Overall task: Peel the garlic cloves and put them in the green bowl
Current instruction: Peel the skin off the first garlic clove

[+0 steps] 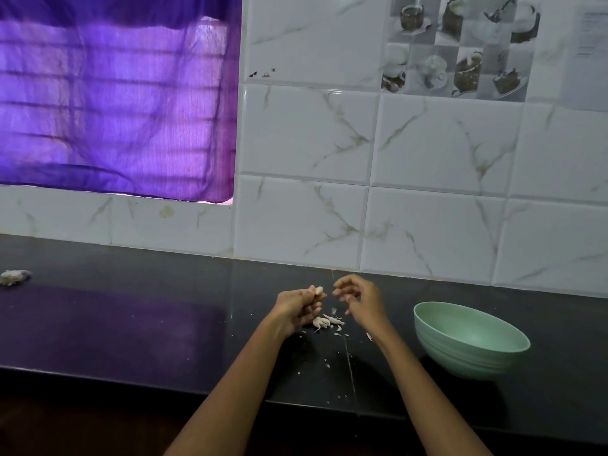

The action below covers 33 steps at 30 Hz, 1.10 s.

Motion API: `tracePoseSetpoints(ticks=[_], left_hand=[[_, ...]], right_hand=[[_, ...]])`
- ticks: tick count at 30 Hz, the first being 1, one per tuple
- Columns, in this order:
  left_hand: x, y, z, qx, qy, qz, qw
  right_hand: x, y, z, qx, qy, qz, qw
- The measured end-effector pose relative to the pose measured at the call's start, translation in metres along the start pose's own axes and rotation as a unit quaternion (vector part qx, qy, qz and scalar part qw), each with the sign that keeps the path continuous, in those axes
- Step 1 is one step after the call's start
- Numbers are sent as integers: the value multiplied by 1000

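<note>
**Garlic clove held in the left hand, green bowl off to the side**

The green bowl [470,340] sat on the dark countertop [115,324], and everything else is placed from it. Both hands were raised just above the counter on the side of the bowl toward the window, with the right hand [360,302] the nearer of the two to the bowl and apart from its rim.

The left hand [297,307] lay farther from the bowl. Its fingers were curled inward, and the thumb and fingertips pinched a small pale garlic clove [318,290] that stuck up from the top of the hand. The right hand held nothing that could be seen — its fingers were loosely bent and spread a little, the tips pointing toward the clove with a narrow gap between the two hands.

Beneath the hands, nearer to the left one, a little heap of garlic skins [327,321] lay on the counter, with smaller flakes scattered toward the counter's front edge. The bowl's visible inside showed only plain green — whether any cloves lay in the hidden near part could not be told.

Far from the bowl, at the counter's opposite end, lay a pale crumpled lump [13,277], too blurred to identify. Behind the bowl rose the white marbled wall tiles [427,225], and beyond the hands a purple curtain [115,100] covered the window.
</note>
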State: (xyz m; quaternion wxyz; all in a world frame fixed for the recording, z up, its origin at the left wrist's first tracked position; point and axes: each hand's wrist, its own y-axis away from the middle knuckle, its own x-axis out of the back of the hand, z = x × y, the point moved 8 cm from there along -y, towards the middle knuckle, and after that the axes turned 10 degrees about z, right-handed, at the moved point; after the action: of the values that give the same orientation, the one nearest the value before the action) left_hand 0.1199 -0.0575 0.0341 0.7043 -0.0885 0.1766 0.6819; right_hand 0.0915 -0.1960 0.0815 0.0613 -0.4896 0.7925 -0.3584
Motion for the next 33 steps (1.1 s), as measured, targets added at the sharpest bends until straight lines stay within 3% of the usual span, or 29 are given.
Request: tracePoseSetpoints(ticks=[3, 8, 11, 17, 26, 33], left_hand=[[1, -1, -1, -9, -8, -6, 1000], [1, -4, 2, -48, -42, -12, 998], [0, -5, 2, -60, -61, -19, 996], [1, -5, 1, -87, -123, -22, 988], [0, -6, 18, -211, -179, -2, 961], [2, -6, 20, -237, -163, 26, 957]], right_hand=[[-2, 0, 4, -8, -3, 0, 1000], [-13, 3, -5, 56, 42, -34, 997], [-11, 4, -8, 81, 66, -7, 994], [-10, 5, -3, 63, 84, 6, 994], [-12, 4, 0, 49, 112, -15, 992], [-15, 6, 4, 40, 140, -32, 989]])
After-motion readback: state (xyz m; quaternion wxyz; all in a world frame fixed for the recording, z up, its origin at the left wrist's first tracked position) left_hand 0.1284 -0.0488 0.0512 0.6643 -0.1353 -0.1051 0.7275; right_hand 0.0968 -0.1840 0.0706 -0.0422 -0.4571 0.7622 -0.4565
